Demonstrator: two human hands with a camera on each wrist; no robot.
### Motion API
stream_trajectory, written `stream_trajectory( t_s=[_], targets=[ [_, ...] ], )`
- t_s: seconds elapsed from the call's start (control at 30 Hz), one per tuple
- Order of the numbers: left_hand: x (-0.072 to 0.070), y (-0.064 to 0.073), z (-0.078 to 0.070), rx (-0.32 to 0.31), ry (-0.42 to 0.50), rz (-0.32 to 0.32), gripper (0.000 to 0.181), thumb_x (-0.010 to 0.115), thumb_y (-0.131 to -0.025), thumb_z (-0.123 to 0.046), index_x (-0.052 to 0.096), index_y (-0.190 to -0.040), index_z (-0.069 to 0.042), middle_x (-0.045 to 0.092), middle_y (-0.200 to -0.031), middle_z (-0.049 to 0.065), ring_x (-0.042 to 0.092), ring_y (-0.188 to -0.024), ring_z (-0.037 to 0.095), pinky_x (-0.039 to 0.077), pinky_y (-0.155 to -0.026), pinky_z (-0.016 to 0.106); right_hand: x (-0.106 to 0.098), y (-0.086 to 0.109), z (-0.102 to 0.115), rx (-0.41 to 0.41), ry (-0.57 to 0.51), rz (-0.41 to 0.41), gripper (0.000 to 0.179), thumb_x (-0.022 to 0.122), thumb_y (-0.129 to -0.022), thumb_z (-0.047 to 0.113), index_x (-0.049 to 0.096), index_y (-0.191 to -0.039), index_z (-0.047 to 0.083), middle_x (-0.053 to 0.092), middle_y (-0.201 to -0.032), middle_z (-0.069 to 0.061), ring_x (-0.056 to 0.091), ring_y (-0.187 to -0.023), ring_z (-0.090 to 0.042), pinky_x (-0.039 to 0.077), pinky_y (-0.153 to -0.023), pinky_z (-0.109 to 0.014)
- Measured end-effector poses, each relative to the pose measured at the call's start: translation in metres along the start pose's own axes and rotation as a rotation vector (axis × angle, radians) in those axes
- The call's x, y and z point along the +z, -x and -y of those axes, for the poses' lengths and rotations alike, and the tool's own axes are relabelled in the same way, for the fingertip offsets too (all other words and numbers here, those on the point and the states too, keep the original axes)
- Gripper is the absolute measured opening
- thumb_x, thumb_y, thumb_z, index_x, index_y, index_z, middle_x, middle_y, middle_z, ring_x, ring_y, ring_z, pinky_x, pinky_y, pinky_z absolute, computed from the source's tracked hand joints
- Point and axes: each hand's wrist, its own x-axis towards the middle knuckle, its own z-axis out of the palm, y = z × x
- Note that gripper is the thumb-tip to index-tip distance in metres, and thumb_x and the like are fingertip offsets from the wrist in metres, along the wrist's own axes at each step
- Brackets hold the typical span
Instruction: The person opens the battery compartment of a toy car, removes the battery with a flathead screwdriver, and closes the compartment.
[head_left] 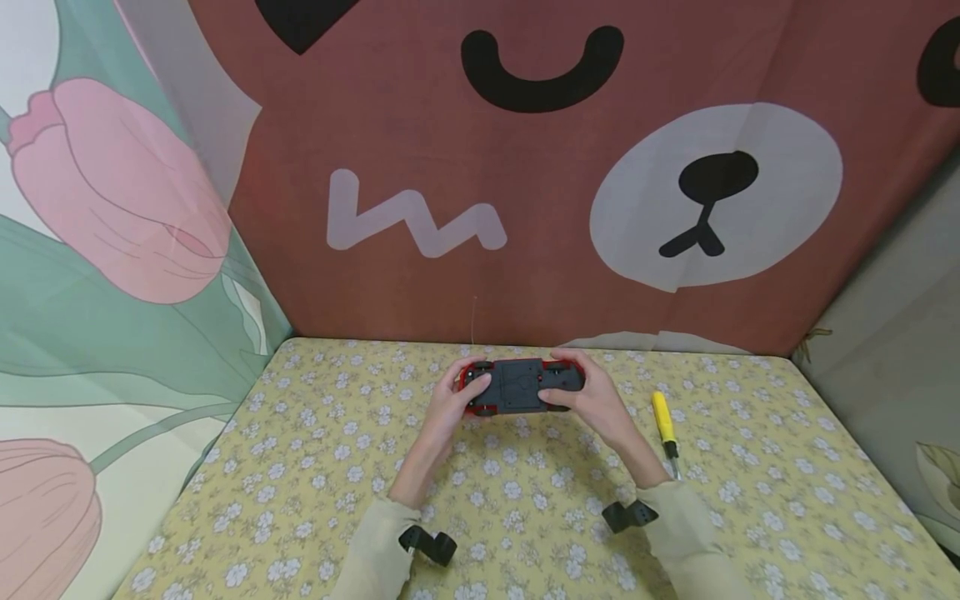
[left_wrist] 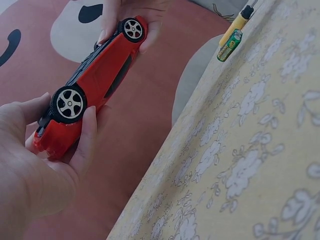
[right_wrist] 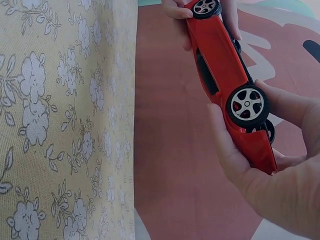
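Observation:
A red toy car [head_left: 519, 385] is held over the table between both hands, its dark grey underside turned toward the head camera. My left hand [head_left: 450, 404] grips the car's left end, thumb on the underside. The other end is in my right hand [head_left: 602, 402], whose thumb also lies across the underside. In the left wrist view, the car's red side and two silver-spoked wheels [left_wrist: 69, 104] show. From the right wrist, fingers wrap the red body [right_wrist: 220, 60] near a wheel. The car's roof is hidden from the head view.
To the right on the flowered tablecloth [head_left: 300, 467] lies a screwdriver [head_left: 663, 419] with a yellow and black handle. A small green battery [left_wrist: 230, 45] shows close to it in the left wrist view. A printed bear curtain [head_left: 420, 292] hangs behind the table.

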Motion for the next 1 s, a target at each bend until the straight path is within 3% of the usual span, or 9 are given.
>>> stream_trajectory(
  t_s=[0.67, 1.0],
  targets=[
    [0.0002, 0.0023, 0.0018, 0.018, -0.021, 0.004, 0.046, 0.071, -0.1, -0.026, 0.06, -0.143, -0.016, 0.065, -0.129, 0.016, 0.073, -0.09, 0.024, 0.058, -0.081, 0.068, 0.0005, -0.0002, -0.0011, 0.022, 0.019, -0.012, 0.069, 0.082, -0.09, 0.018, 0.05, -0.149, 0.005, 0.049, -0.149, -0.02, 0.047, -0.134, -0.04, 0.049, -0.103, -0.057],
    [0.0011, 0.0012, 0.0024, 0.015, -0.029, -0.004, 0.046, 0.07, -0.1, -0.027, 0.06, -0.143, -0.014, 0.064, -0.129, 0.018, 0.073, -0.088, 0.023, 0.061, -0.077, 0.062, -0.0002, -0.0007, -0.001, 0.027, 0.032, -0.019, 0.073, 0.082, -0.089, 0.019, 0.047, -0.152, 0.005, 0.053, -0.142, -0.021, 0.055, -0.124, -0.039, 0.053, -0.096, -0.053]
  ],
)
